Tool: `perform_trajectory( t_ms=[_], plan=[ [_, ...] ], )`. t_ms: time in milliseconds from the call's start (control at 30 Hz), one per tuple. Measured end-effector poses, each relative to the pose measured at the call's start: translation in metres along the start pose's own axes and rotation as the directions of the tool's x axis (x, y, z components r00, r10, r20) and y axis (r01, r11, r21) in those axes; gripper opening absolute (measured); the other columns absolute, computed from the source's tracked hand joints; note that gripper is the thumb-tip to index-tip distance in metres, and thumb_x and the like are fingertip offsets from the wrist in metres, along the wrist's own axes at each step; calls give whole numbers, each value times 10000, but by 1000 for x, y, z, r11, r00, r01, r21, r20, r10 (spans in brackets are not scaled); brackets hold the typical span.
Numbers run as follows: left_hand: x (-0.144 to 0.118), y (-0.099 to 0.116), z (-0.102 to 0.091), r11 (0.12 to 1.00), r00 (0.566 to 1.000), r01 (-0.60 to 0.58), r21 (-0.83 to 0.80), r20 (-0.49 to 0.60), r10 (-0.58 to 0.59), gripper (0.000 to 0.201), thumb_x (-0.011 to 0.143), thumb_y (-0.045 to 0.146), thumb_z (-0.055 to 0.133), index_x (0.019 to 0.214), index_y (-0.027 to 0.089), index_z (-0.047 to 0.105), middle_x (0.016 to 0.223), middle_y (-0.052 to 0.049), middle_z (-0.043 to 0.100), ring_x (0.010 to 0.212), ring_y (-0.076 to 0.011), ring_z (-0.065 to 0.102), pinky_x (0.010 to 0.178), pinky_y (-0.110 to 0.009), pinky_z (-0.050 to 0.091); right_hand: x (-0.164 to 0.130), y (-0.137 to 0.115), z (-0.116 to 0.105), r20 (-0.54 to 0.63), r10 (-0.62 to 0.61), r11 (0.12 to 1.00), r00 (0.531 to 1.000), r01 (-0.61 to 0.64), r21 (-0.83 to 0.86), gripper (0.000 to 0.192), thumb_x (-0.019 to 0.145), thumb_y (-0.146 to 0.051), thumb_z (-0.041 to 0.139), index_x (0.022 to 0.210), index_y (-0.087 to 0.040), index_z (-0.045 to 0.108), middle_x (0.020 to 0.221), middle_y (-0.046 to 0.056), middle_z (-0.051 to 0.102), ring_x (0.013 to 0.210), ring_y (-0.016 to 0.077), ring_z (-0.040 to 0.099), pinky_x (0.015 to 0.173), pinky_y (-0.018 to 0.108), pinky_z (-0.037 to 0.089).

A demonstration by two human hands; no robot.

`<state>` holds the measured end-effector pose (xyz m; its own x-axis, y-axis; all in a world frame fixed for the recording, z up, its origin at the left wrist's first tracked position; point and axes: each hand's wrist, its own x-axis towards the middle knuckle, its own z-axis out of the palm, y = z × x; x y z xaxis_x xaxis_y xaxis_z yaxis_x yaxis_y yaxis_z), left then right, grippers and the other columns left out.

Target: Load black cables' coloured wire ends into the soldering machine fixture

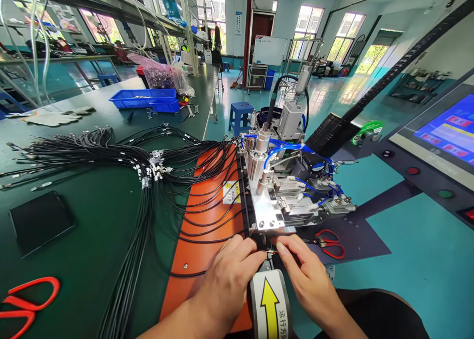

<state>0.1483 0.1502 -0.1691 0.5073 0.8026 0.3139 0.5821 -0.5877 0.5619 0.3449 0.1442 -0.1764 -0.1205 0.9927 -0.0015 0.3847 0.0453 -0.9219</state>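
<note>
both hands' fingers pinching a cable end under the machine, black cables left, red scissors right

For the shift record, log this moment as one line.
left hand: pinching cable end at machine front | right hand: fingers on same end | cable bundle on bench | red scissors beside machine

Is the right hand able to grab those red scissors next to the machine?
Probably yes. The red scissors lie in the open just beyond the right hand, with nothing between them, though its fingers now pinch a small part.
</note>
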Motion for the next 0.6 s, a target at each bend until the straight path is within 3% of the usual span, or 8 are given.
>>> perform_trajectory(
  t_ms=[367, 600],
  plan=[
    [1, 2, 0, 1000, 1000, -1, 27, -13, 2, 261, 951, 126, 456, 1089, 214, 660, 923, -43, 588, 834, -201, 467, 726, -334, 467, 0, 7, 4, -57, -9, 999, 998, 7, -48, 288, 1023, -430, 475, 895, -211, 611, 875, 6, 563, 791, 157, 544, 716, 281, 413],
    [-1, 0, 1, 1000, 1000, 8, 19, 6, -8, 283, 938, 100, 470, 1109, 217, 663, 952, -47, 590, 865, -201, 471, 762, -337, 475, 2, 4, 2, -78, 27, 999, 997, -30, -43, 300, 1014, -462, 479, 979, -206, 631, 955, 27, 574, 932, 183, 567, 850, 294, 413]
  ],
)
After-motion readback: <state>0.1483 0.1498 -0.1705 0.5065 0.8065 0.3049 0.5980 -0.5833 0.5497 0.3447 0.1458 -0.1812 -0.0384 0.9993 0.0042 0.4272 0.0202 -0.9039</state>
